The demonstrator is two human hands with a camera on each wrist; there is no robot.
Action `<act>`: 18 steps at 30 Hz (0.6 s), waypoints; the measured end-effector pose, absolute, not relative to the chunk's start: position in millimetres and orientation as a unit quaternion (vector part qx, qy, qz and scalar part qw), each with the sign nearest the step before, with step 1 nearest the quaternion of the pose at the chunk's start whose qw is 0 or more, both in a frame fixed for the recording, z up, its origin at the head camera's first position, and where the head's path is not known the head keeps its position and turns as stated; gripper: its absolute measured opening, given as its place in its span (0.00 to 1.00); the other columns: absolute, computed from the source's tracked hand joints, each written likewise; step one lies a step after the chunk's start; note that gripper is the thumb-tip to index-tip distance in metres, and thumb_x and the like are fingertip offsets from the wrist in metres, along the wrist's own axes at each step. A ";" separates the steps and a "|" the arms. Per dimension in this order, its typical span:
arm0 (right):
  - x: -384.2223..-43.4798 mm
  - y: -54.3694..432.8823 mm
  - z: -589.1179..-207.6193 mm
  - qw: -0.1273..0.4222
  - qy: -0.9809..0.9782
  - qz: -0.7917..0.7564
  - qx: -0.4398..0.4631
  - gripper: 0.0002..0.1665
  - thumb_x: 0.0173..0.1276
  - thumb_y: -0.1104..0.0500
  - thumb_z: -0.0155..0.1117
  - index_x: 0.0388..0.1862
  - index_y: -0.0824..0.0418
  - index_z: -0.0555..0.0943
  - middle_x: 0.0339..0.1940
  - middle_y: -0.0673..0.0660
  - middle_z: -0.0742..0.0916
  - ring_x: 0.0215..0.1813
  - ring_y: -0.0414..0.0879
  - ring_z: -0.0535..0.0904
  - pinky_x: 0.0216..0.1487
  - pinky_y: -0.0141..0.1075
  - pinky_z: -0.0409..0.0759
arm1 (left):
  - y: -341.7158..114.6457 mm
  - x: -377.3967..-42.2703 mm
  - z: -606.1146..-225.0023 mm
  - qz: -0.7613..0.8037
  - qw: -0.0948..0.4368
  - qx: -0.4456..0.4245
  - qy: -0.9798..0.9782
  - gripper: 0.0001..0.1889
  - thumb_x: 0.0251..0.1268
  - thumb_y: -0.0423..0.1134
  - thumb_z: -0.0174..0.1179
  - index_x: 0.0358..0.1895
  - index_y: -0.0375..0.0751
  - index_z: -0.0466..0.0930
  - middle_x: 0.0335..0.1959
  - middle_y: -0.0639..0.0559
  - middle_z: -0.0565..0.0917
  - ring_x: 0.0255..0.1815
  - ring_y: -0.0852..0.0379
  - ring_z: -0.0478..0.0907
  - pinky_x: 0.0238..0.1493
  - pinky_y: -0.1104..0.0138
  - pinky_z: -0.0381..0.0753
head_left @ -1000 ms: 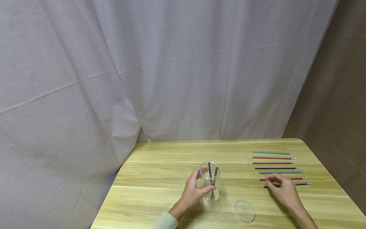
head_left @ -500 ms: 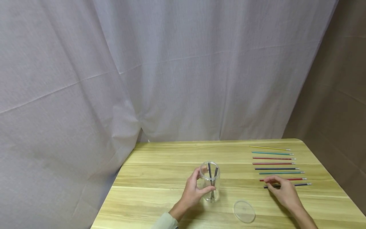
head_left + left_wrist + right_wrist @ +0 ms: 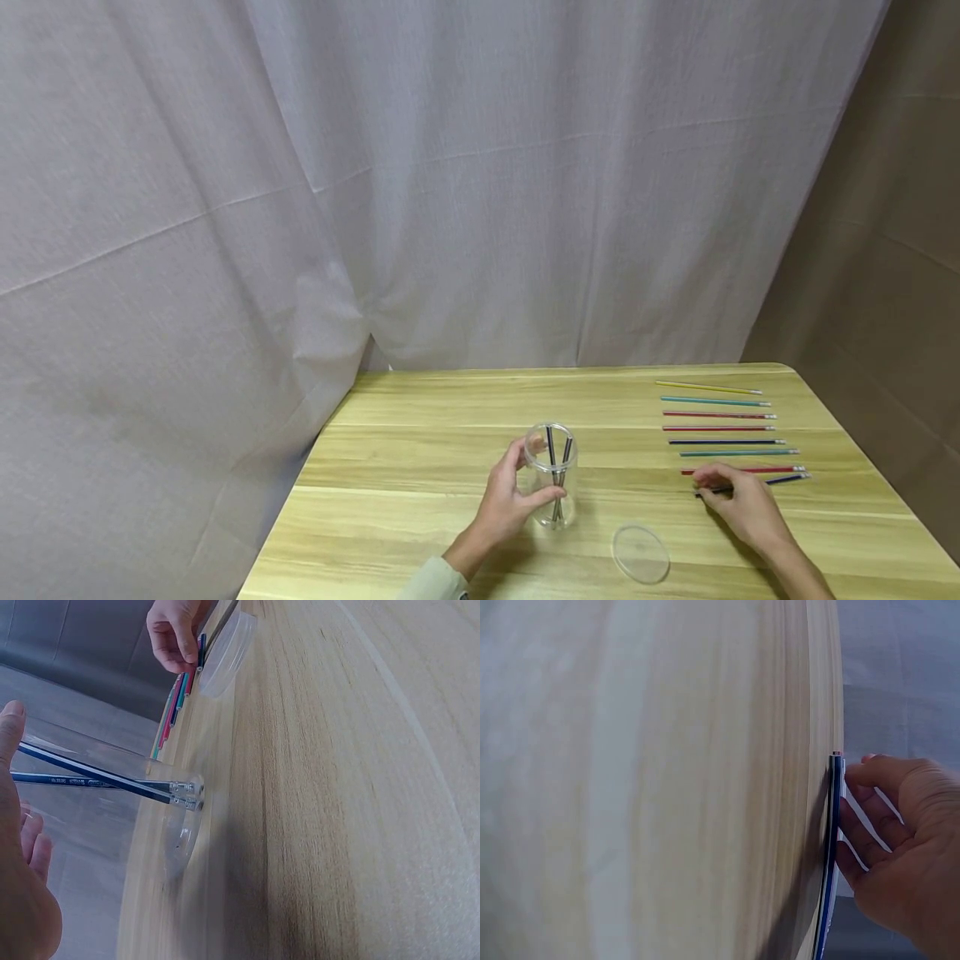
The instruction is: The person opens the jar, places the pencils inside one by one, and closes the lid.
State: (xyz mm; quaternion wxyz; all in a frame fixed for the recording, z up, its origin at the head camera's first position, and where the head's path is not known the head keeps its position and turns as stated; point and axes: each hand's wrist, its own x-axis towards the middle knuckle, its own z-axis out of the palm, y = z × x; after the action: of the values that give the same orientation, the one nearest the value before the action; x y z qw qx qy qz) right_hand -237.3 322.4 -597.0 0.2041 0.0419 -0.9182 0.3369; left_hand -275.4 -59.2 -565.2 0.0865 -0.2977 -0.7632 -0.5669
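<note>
My left hand (image 3: 504,502) grips a clear plastic jar (image 3: 572,477) round its side, and the jar stands upright without its lid. Inside lean two dark pencils (image 3: 112,780), crossing each other, their eraser ends at the bottom. My right hand (image 3: 747,502) pinches a dark blue pencil (image 3: 787,479) near its left end, at the near side of a row of pencils. In the right wrist view, thumb and fingers touch that dark pencil (image 3: 830,847) along its edge. Just beyond it lies a red pencil (image 3: 783,469), partly covered by the hand.
Further up the row lie several pencils: teal (image 3: 738,453), dark blue (image 3: 727,442), red (image 3: 716,428), another teal (image 3: 712,401) and yellow (image 3: 705,387). A clear round lid (image 3: 641,554) lies on the wooden table (image 3: 450,417) between the hands. Grey curtains hang behind.
The dark blue pencil under my right hand has turned slightly, its eraser end shifting up toward the red pencil and its other end toward me. My left hand and the jar have stayed put.
</note>
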 end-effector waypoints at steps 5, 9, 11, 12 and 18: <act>-237.5 324.7 -598.7 0.194 -0.930 0.310 0.040 0.17 0.54 0.74 0.81 0.37 0.55 0.89 0.34 0.49 0.91 0.36 0.34 0.83 0.36 0.34 0.82 | -59.5 -274.9 -564.2 -0.567 0.082 -0.300 -0.763 0.43 0.60 0.43 0.80 0.75 0.33 0.68 0.70 0.41 0.80 0.67 0.47 0.80 0.70 0.49 0.77; -236.9 324.5 -597.8 0.183 -0.936 0.299 0.040 0.17 0.55 0.72 0.81 0.37 0.54 0.89 0.36 0.49 0.91 0.38 0.38 0.84 0.38 0.36 0.83 | -59.6 -275.0 -564.4 -0.569 0.077 -0.298 -0.762 0.43 0.60 0.42 0.80 0.75 0.34 0.68 0.70 0.42 0.79 0.67 0.45 0.80 0.70 0.49 0.77; -236.6 324.2 -596.8 0.179 -0.937 0.295 0.042 0.16 0.55 0.72 0.81 0.36 0.54 0.90 0.37 0.50 0.91 0.39 0.39 0.85 0.38 0.37 0.83 | -59.6 -275.0 -564.5 -0.572 0.075 -0.298 -0.761 0.43 0.60 0.42 0.80 0.75 0.34 0.68 0.70 0.42 0.79 0.67 0.41 0.80 0.70 0.49 0.77; -236.3 324.2 -596.2 0.177 -0.938 0.294 0.043 0.16 0.55 0.72 0.81 0.36 0.54 0.90 0.38 0.50 0.91 0.39 0.40 0.85 0.38 0.37 0.83 | -59.6 -275.1 -564.4 -0.573 0.074 -0.298 -0.760 0.43 0.60 0.42 0.80 0.75 0.34 0.67 0.70 0.42 0.79 0.67 0.39 0.80 0.70 0.49 0.77; -235.1 324.0 -593.5 0.152 -0.943 0.292 0.043 0.14 0.56 0.73 0.79 0.38 0.57 0.90 0.38 0.52 0.91 0.40 0.45 0.86 0.40 0.39 0.84 | -59.6 -274.9 -563.7 -0.576 0.073 -0.296 -0.759 0.43 0.60 0.43 0.80 0.75 0.34 0.68 0.70 0.42 0.79 0.66 0.35 0.79 0.70 0.49 0.76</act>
State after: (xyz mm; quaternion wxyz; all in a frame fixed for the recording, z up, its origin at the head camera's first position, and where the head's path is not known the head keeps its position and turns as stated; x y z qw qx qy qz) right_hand -235.1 324.0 -593.5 0.1516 0.0429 -0.9434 0.2917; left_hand -274.9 -59.6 -563.7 0.0726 -0.2963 -0.7587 -0.5756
